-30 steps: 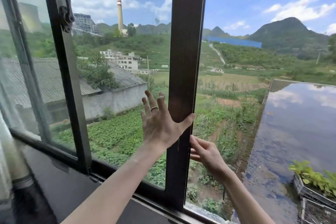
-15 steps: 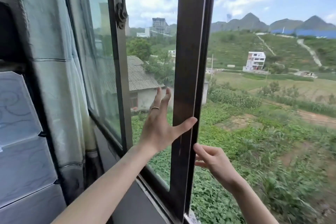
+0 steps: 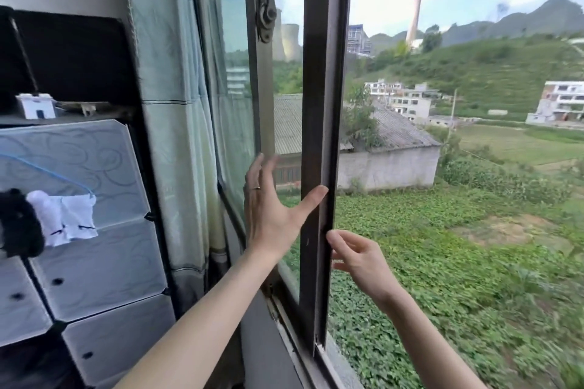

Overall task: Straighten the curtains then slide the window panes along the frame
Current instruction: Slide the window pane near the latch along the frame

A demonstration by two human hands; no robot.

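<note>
A dark brown sliding window pane stands upright in the middle of the view, its edge stile facing me. My left hand lies flat against the glass with fingers spread and the thumb pressed on the stile. My right hand is just right of the stile, outside it, fingertips touching its edge lower down. Behind it is a second pane's stile with a metal latch. A pale green curtain hangs bunched at the window's left side.
A cabinet of translucent plastic door panels stands at the left, with a white cloth hanging from a blue hanger. The window track and sill run along the bottom. To the right the window is open onto fields and buildings.
The view has swung left, bringing the curtain and cabinet into sight. The pane has slid left, narrowing the gap to the latched stile. Both hands stay on the stile.
</note>
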